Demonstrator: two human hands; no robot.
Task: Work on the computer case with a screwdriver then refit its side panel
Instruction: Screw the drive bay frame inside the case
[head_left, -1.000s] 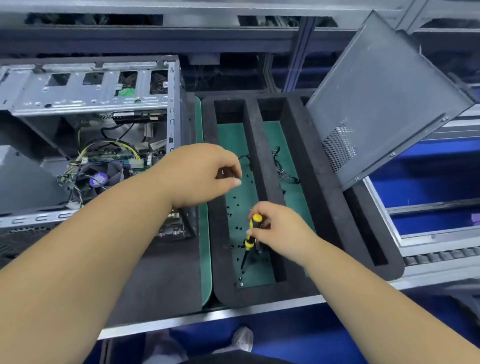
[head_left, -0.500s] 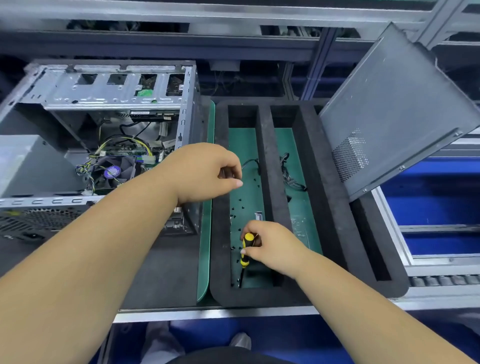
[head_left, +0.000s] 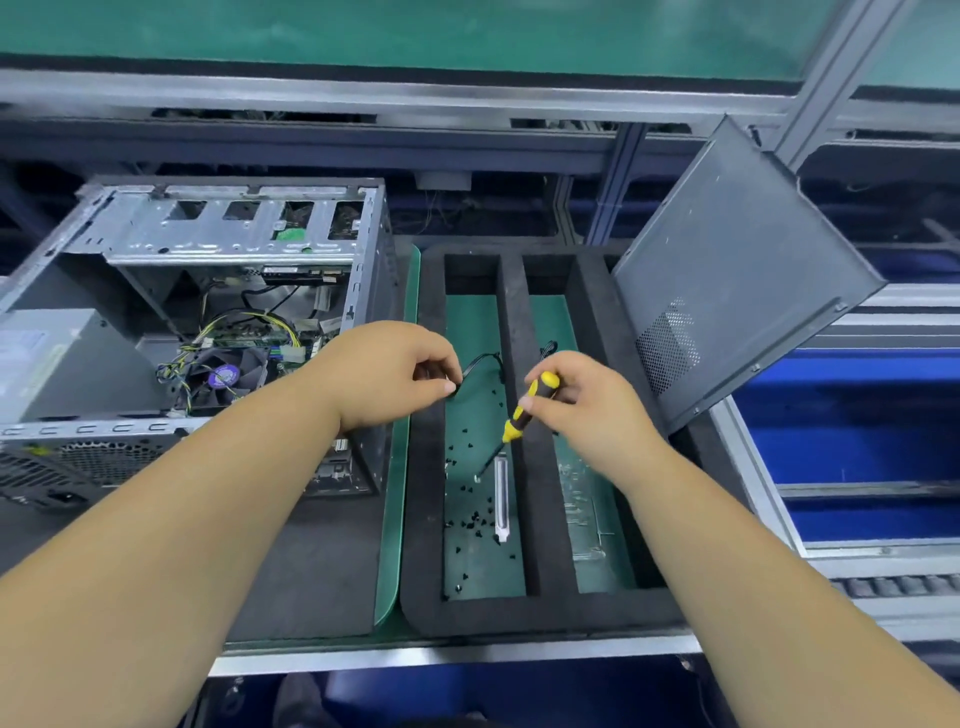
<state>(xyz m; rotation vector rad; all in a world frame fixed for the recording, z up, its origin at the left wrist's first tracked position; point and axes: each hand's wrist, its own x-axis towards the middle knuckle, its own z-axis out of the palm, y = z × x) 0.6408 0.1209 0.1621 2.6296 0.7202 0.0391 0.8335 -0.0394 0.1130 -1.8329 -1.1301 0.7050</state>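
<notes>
Over the foam tray (head_left: 540, 613), the right hand (head_left: 587, 400) grips the screwdriver (head_left: 524, 410); the left hand (head_left: 395, 374) pinches something too small to identify, likely a screw. Next: carry both to the computer case (head_left: 218, 322).

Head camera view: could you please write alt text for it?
The right hand holds a yellow-and-black screwdriver over a foam tray of small screws, left hand alongside. An open computer case sits left; its side panel leans right.

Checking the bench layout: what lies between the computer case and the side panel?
In the head view, the black foam tray lies between the case and the panel.
</notes>
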